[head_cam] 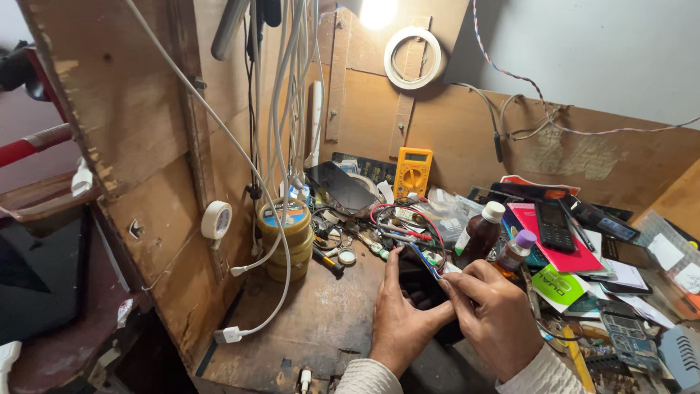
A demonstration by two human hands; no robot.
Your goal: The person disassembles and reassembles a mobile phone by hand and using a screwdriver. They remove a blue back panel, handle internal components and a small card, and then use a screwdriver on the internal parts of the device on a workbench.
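Both hands meet at the front of the tabletop (313,328), over a dark phone (417,281). Your left hand (401,321) cups the phone from below and behind, thumb up along its left edge, fingers curled round it; that grip props it tilted toward you, so its edge is steady to work on. Your right hand (496,310) is pinched shut at the fingertips on a thin tool (429,264), its tip laid against the phone's upper right edge, probably to work along the seam. What kind of tool it is I cannot tell.

Going left to right: a small tape roll (216,219) hangs on the wooden side panel, within reach but off the work surface. White cables (281,95) drop from above, one ending in a plug near the tabletop's front edge. A stack of yellow tape rolls (288,241) stands just left of a tangle of wires and small parts. Behind these, a yellow multimeter (413,172) leans upright against the back board, its face readable from where you sit. Right of your hands stand a brown bottle (480,233) and a smaller purple-capped bottle (515,252), close by. Farther right, a black keypad phone (555,228) lies on a pink booklet (558,244) amid loose papers.
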